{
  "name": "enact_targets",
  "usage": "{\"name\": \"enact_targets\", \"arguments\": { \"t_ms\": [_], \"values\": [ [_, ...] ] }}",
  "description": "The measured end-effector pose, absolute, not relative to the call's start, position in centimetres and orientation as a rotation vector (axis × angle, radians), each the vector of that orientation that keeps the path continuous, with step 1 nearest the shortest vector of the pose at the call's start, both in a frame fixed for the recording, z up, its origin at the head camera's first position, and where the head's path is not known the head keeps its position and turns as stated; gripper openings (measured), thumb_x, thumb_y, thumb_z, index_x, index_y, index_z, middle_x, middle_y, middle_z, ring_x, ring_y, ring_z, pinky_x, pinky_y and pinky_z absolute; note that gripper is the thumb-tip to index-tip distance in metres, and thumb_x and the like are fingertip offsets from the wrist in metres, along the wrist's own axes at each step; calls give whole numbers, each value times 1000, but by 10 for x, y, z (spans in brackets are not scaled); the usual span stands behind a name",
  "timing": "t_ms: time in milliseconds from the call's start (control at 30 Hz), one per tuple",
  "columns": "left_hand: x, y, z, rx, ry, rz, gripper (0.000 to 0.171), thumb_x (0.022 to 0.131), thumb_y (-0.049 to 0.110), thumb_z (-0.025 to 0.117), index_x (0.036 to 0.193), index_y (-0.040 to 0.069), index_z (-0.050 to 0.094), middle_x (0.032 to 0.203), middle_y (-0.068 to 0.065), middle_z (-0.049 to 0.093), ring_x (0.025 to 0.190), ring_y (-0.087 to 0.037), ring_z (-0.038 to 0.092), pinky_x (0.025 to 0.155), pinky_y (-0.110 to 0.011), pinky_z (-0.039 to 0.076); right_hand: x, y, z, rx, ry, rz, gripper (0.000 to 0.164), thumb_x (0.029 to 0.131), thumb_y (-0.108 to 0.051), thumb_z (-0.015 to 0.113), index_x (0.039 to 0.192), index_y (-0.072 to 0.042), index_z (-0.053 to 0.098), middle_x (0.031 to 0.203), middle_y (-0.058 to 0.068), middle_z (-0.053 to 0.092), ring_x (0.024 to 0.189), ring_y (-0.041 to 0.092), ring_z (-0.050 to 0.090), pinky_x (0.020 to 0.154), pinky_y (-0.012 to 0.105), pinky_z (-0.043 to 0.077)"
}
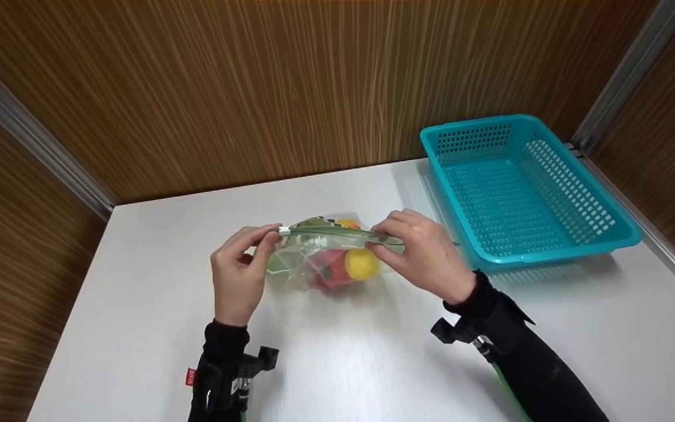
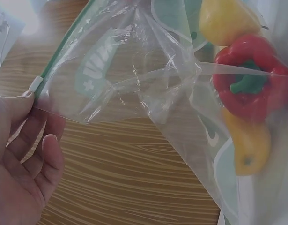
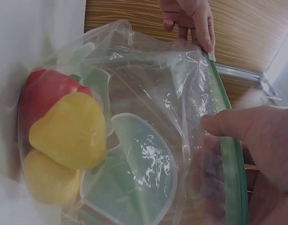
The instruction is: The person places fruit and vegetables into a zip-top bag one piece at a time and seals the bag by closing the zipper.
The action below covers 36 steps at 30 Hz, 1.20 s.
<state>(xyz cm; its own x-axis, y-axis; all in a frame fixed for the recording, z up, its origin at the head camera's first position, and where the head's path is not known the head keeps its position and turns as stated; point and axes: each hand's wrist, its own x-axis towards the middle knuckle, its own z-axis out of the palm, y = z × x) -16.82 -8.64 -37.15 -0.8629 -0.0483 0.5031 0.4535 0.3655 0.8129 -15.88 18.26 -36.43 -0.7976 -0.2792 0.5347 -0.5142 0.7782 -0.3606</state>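
A clear zip bag (image 1: 290, 264) with a green zip edge hangs upright between both hands, its bottom near the white table. Inside lie a red bell pepper (image 2: 247, 77) with a green stem, a yellow pear-shaped fruit (image 3: 73, 131) and other yellow fruit (image 2: 249, 143). My left hand (image 1: 239, 272) pinches the white slider (image 2: 36, 84) at the left end of the zip edge between thumb and index finger. Towards the other end, my right hand (image 1: 422, 252) grips the bag's top edge, thumb on the near side and fingers behind the film.
A turquoise perforated basket (image 1: 548, 255) stands on the white table (image 1: 138, 264) at the right, close to my right hand. Wood-grain panels (image 1: 255, 88) rise behind the table and at both sides.
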Motion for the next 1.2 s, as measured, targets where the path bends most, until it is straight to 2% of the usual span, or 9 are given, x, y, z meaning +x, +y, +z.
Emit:
{"name": "enact_targets", "arguments": {
  "t_ms": [233, 667, 833, 1200],
  "values": [
    [-170, -89, -373, -327, -2181, -1504, 16, 85, 29, 69, 94, 17, 75, 85, -1, 73, 76, -3, 62, 50, -16, 45, -165, 169, -363, 625, -2524, 718, 14, 86, -24, 69, 93, -13, 73, 82, 0, 69, 76, 12, 58, 67, 24, 53],
    [-172, -87, -375, -339, -2294, -1444, 10, 82, 26, 72, 89, 19, 74, 80, 3, 73, 75, -4, 61, 51, -18, 42, -176, 140, -365, 686, -2489, 828, 13, 87, -22, 68, 96, -13, 72, 86, 0, 70, 82, 13, 62, 75, 26, 54],
    [-171, -81, -376, -359, -2303, -1425, 12, 83, 27, 71, 89, 18, 73, 81, 3, 73, 72, -5, 61, 56, -18, 44, -176, 134, -368, 735, -2429, 879, 15, 88, -23, 67, 98, -13, 72, 88, 0, 69, 82, 11, 62, 73, 24, 54],
    [-169, -71, -381, -445, -2331, -1310, 11, 85, 24, 69, 90, 15, 73, 82, 3, 73, 75, -5, 62, 52, -18, 40, -175, 122, -379, 823, -2318, 970, 23, 89, -30, 65, 102, -13, 71, 88, -1, 67, 79, 8, 58, 70, 20, 51]
  ]
}}
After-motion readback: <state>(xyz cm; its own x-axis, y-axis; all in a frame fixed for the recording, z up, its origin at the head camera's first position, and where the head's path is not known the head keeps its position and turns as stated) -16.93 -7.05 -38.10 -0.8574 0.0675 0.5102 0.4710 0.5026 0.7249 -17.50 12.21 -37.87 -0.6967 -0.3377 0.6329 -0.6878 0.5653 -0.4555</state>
